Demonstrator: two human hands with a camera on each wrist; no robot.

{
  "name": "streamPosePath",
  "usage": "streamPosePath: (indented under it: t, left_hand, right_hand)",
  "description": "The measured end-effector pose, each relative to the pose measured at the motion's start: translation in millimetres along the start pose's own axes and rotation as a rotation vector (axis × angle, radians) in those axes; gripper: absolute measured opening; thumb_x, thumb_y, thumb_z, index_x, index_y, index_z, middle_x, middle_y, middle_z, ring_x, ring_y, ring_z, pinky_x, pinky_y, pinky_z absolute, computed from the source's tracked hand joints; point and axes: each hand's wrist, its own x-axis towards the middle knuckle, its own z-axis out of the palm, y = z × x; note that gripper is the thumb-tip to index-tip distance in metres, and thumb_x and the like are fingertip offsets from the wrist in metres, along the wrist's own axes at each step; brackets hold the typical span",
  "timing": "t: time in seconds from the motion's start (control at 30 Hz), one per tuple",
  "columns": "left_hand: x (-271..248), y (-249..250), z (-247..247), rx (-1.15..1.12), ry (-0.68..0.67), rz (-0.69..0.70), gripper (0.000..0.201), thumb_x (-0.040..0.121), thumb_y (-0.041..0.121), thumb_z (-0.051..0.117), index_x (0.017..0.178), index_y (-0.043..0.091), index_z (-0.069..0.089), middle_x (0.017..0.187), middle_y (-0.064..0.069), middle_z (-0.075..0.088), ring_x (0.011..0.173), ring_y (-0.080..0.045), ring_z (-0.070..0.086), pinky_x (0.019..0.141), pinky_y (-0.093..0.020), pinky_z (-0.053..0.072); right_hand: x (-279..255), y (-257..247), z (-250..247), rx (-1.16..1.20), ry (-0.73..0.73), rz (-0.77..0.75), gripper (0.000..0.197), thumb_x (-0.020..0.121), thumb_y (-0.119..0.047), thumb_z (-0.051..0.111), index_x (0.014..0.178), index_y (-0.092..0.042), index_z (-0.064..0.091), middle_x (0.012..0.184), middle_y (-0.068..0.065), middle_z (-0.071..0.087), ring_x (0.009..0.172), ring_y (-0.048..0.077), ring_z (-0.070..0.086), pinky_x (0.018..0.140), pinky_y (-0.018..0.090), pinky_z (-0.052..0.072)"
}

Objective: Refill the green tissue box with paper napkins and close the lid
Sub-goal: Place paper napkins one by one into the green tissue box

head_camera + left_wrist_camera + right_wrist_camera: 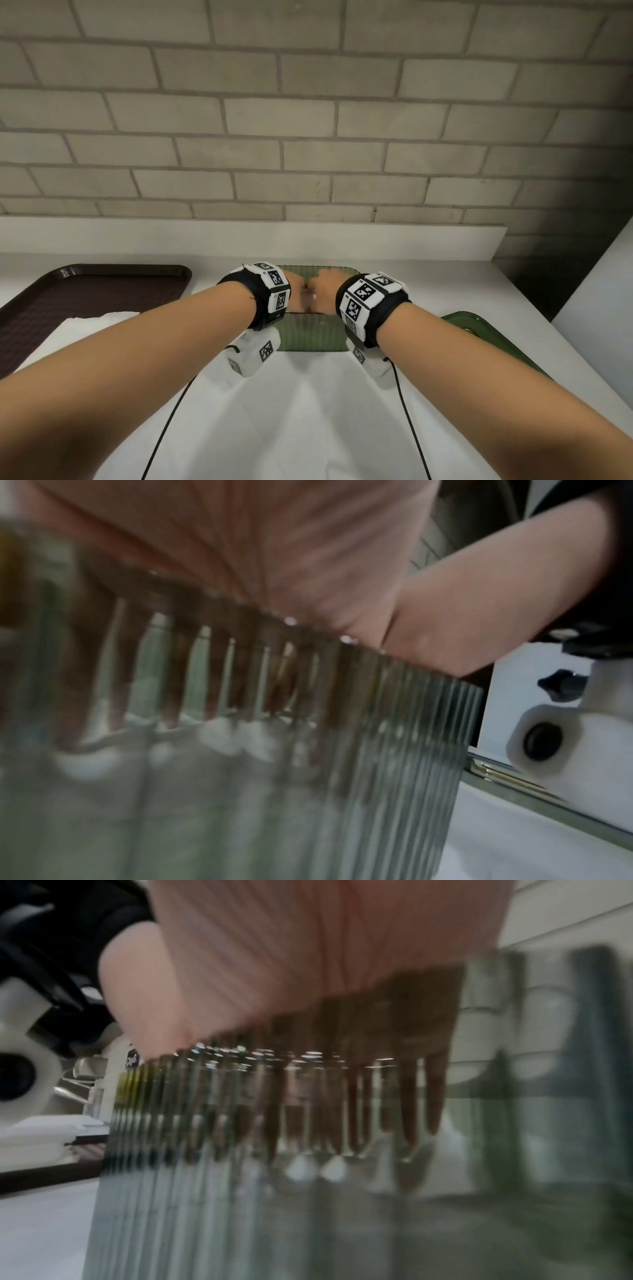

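Observation:
The green ribbed see-through tissue box (308, 334) stands open on the white counter between my wrists. Both hands reach down into it side by side: left hand (297, 285), right hand (327, 286). In the left wrist view my left hand (274, 547) goes over the box wall (394, 750), and its fingers run straight down to white napkins (219, 734) inside. My right hand (308, 947) does the same behind the ribbed wall (205, 1204). The green lid (479, 334) lies on the counter to the right.
A brown tray (85, 287) sits at the left with a stack of white napkins (85, 329) on its near end. A brick wall and a white ledge (239, 236) stand close behind the box. Black cables run from both wrist cameras.

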Motion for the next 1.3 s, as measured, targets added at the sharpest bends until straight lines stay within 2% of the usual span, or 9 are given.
streamPosePath:
  t: [0.2,0.4,0.47,0.67,0.8,0.97,1.07,1.2,1.3]
  left_hand:
    - [10.7,-16.0,-5.1,-0.012,-0.073,-0.013,0.069,0.078,0.038,0.065,0.141,0.022,0.039,0.138,0.001,0.05,0.121,-0.025,0.052,0.102,-0.038,0.043]
    - [24.7,-20.4,7.1,0.034,-0.103,-0.056,0.062,0.083,0.006,0.062,0.141,0.013,0.041,0.126,0.0,0.051,0.09,-0.012,0.053,0.076,-0.023,0.043]
    - [27.4,-20.1,6.7,0.057,-0.103,-0.087,0.052,0.082,0.009,0.067,0.133,0.01,0.051,0.125,-0.003,0.055,0.105,-0.016,0.057,0.087,-0.025,0.045]
    - [27.6,-13.6,-5.5,0.173,-0.158,-0.181,0.018,0.068,0.009,0.078,0.061,0.008,0.061,0.078,-0.006,0.067,0.085,-0.023,0.068,0.078,-0.038,0.055]
    - [17.9,-18.5,-20.2,0.0,0.02,-0.053,0.03,0.077,0.015,0.073,0.104,0.007,0.063,0.102,-0.005,0.063,0.081,-0.015,0.053,0.071,-0.024,0.044]
    - [31.3,-25.0,-1.8,0.022,-0.036,-0.031,0.036,0.066,0.02,0.076,0.092,0.028,0.052,0.088,0.004,0.05,0.081,-0.015,0.045,0.072,-0.025,0.042]
    - [28.0,-22.9,10.5,0.045,0.034,-0.062,0.019,0.089,0.011,0.058,0.082,0.025,0.05,0.091,0.002,0.045,0.092,-0.011,0.045,0.088,-0.027,0.043]
    - [43.0,-21.7,14.2,0.095,-0.124,-0.134,0.055,0.08,0.015,0.07,0.132,0.012,0.052,0.113,-0.003,0.058,0.108,-0.02,0.058,0.095,-0.03,0.047]
    - [62.8,-21.3,17.0,0.177,-0.221,-0.139,0.052,0.06,0.024,0.084,0.106,0.008,0.068,0.085,-0.002,0.062,0.091,-0.023,0.065,0.088,-0.041,0.052]
  right_hand:
    - [99.5,40.2,51.3,-0.221,-0.166,0.059,0.031,0.062,-0.038,0.07,0.089,-0.026,0.064,0.078,-0.001,0.064,0.066,0.027,0.062,0.07,0.045,0.053]
    - [-20.0,10.4,-13.5,-0.355,-0.113,0.031,0.038,0.068,-0.005,0.068,0.052,-0.018,0.036,0.058,0.003,0.037,0.066,0.023,0.047,0.068,0.034,0.04]
    - [-38.7,8.9,-23.0,-0.32,-0.091,0.001,0.041,0.074,-0.002,0.063,0.05,-0.017,0.034,0.053,0.0,0.033,0.063,0.02,0.044,0.072,0.034,0.041]
    - [-29.5,-0.8,-23.7,-0.4,-0.142,0.019,0.026,0.095,-0.012,0.048,0.116,-0.002,0.059,0.118,0.015,0.059,0.113,0.034,0.057,0.096,0.048,0.047]
    - [0.6,-5.2,-37.4,-0.239,-0.225,0.043,0.049,0.088,-0.016,0.063,0.134,-0.006,0.049,0.104,0.009,0.058,0.098,0.028,0.058,0.102,0.033,0.041]
    - [7.5,5.7,-29.7,-0.173,-0.136,-0.124,0.085,0.069,-0.021,0.079,0.143,-0.023,0.036,0.136,0.001,0.052,0.116,0.023,0.057,0.088,0.028,0.045]
    - [34.8,10.1,-9.2,-0.243,-0.114,-0.089,0.087,0.055,-0.027,0.083,0.133,-0.026,0.043,0.111,0.0,0.063,0.097,0.028,0.064,0.083,0.038,0.054]
    - [93.2,35.0,36.1,-0.273,-0.136,-0.042,0.077,0.044,-0.025,0.075,0.117,-0.026,0.054,0.087,-0.001,0.066,0.074,0.028,0.065,0.07,0.044,0.056]
    - [88.1,33.3,36.8,-0.308,-0.148,-0.059,0.083,0.044,-0.023,0.072,0.124,-0.028,0.051,0.091,-0.001,0.067,0.078,0.029,0.066,0.07,0.043,0.057]
